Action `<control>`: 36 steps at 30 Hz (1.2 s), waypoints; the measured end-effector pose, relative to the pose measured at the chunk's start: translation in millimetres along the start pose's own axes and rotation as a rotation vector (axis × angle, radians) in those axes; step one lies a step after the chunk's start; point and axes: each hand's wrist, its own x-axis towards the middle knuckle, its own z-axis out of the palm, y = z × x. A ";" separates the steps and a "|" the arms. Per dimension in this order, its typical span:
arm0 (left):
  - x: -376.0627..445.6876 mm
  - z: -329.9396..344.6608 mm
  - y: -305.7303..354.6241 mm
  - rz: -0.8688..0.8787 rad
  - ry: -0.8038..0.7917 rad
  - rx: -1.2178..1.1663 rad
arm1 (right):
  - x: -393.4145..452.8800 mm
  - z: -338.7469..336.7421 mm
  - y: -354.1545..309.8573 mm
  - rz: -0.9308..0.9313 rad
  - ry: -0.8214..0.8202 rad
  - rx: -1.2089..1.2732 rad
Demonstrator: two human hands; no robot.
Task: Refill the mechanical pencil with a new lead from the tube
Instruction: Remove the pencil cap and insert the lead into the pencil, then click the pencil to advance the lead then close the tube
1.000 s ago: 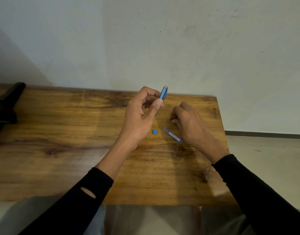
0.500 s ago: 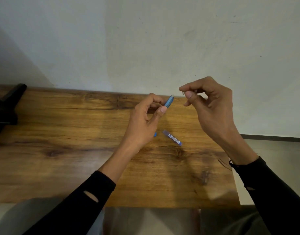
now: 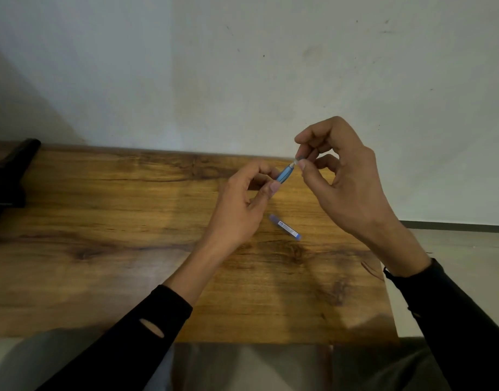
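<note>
**Hands up off the bench, pencil mid-refill**

Left hand (image 3: 240, 204) pinching the pencil (image 3: 285, 173) between thumb and fingers, blue barrel tilted up and to the right, pale end pointing at the other hand. Right hand (image 3: 344, 182) raised just beside it, thumb and forefinger closed together right at that pale end, touching or nearly so. Pinching something tiny, probably, but way too small and blurry to call it a lead, so can't tell. Tube (image 3: 285, 227) lying flat on the bench (image 3: 101, 249), diagonal, below and between both hands, not touched by either. Black sleeves on both arms. Dark object (image 3: 8, 176) sitting at the far left edge, well apart from everything else.
</note>
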 end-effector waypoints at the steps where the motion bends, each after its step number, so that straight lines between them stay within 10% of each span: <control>1: -0.4 0.5 -0.1 -0.005 -0.001 0.005 | -0.5 -0.1 -0.1 0.004 -0.004 0.001; 19: -2.6 1.7 1.8 -0.040 -0.034 -0.009 | -1.4 1.8 3.7 0.046 -0.057 -0.019; 36: 5.4 -6.0 55.9 0.006 -0.001 -0.129 | 4.9 12.0 -18.1 0.250 0.085 0.465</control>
